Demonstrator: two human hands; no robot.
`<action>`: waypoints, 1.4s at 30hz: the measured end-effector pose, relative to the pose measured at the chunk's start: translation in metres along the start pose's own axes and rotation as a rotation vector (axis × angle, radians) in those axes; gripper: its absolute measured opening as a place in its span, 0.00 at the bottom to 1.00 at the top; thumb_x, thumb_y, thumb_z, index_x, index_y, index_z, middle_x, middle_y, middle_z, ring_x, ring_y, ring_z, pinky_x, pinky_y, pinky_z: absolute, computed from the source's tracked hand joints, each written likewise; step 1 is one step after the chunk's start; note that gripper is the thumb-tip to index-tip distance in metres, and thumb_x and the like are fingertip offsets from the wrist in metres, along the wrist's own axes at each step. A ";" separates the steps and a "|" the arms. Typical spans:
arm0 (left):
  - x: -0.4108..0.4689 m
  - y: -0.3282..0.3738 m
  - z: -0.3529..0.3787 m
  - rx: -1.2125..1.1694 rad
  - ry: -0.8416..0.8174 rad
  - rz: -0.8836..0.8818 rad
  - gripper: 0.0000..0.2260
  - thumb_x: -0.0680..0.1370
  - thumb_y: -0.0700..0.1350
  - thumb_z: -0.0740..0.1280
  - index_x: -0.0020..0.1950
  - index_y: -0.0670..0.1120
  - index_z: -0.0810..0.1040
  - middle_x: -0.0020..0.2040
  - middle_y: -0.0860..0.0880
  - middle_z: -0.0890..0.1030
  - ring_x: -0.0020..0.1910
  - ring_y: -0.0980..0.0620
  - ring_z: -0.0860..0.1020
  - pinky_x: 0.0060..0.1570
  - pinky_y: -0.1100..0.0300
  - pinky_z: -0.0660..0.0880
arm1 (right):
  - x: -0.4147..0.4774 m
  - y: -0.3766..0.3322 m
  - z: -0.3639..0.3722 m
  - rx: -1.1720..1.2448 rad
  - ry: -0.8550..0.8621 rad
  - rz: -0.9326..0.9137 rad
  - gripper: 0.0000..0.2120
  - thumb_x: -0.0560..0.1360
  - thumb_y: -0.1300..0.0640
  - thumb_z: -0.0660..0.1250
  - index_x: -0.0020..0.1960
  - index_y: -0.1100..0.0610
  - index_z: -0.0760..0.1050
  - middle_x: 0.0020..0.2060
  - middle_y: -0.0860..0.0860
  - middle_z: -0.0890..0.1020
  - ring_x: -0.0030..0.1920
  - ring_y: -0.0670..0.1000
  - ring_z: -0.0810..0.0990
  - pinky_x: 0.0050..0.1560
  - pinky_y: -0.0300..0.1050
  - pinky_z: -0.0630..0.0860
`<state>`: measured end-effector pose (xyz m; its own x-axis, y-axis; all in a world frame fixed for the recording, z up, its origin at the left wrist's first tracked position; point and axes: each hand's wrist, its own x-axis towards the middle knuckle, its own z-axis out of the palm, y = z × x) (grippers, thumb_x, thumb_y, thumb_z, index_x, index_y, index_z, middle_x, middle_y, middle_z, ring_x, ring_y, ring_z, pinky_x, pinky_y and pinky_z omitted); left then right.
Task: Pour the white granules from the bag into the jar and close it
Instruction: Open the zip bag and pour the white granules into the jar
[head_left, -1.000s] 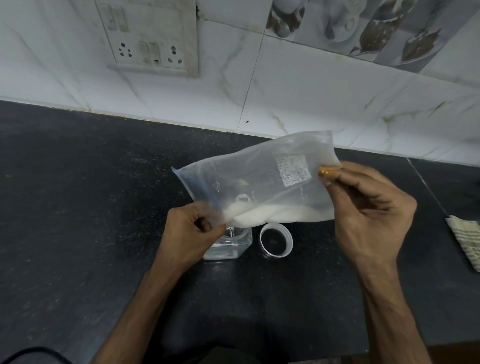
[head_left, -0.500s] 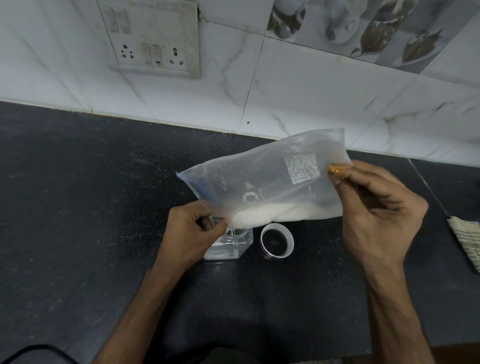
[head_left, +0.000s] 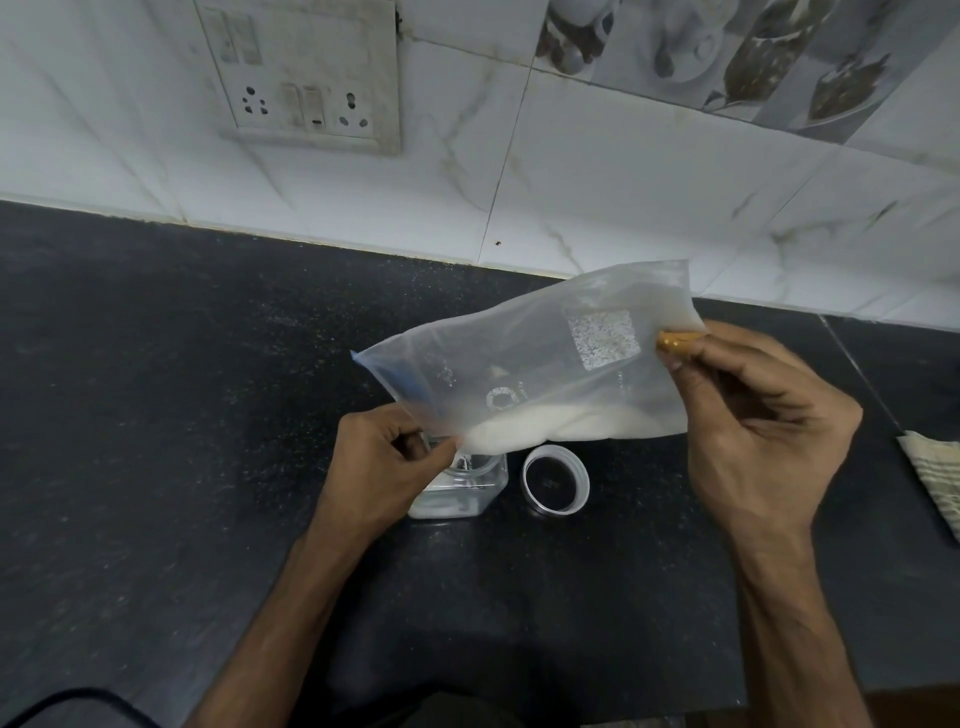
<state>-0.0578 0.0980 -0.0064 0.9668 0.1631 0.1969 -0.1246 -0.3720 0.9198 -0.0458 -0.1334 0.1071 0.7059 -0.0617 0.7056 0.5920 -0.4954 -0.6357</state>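
Observation:
A clear plastic zip bag (head_left: 524, 358) hangs tilted over the counter, its open mouth low on the left. White granules (head_left: 561, 423) lie along its lower edge. My left hand (head_left: 384, 462) pinches the bag's lower left corner just above the clear square glass jar (head_left: 460, 486), which stands open on the black counter (head_left: 156, 415). My right hand (head_left: 748, 426) pinches the bag's raised right end between thumb and fingers. The jar's white round lid (head_left: 556, 480) lies upside down just right of the jar.
A striped cloth (head_left: 935, 480) lies at the counter's right edge. A tiled wall with a switch and socket plate (head_left: 306, 73) rises behind the counter. A black cable (head_left: 72, 701) curls at the bottom left.
My right hand has lifted the bag's right end a little higher, tilting the bag more toward the jar. The granules have slid left toward the low corner. My left hand stays by the jar.

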 end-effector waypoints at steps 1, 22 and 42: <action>0.000 -0.001 0.000 0.000 0.001 0.007 0.12 0.69 0.37 0.78 0.29 0.40 0.78 0.23 0.44 0.76 0.23 0.55 0.70 0.25 0.62 0.69 | -0.001 0.000 0.000 -0.001 0.003 0.003 0.10 0.73 0.70 0.73 0.53 0.66 0.80 0.50 0.51 0.83 0.49 0.45 0.84 0.53 0.38 0.79; -0.001 -0.004 0.000 -0.033 0.014 -0.003 0.14 0.68 0.40 0.79 0.27 0.46 0.76 0.23 0.51 0.74 0.24 0.57 0.70 0.26 0.66 0.68 | -0.003 -0.001 0.000 0.025 0.013 0.025 0.11 0.72 0.72 0.72 0.53 0.66 0.79 0.50 0.51 0.83 0.49 0.46 0.84 0.53 0.37 0.79; 0.000 -0.009 0.000 -0.036 0.023 -0.038 0.15 0.65 0.45 0.81 0.34 0.35 0.81 0.31 0.38 0.83 0.30 0.38 0.81 0.30 0.44 0.79 | -0.001 -0.005 0.002 0.018 0.004 0.000 0.12 0.72 0.72 0.72 0.55 0.67 0.78 0.51 0.50 0.82 0.49 0.41 0.83 0.52 0.34 0.78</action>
<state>-0.0569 0.1015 -0.0142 0.9655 0.1979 0.1694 -0.0965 -0.3323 0.9382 -0.0489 -0.1289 0.1090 0.7046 -0.0656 0.7066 0.5987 -0.4797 -0.6415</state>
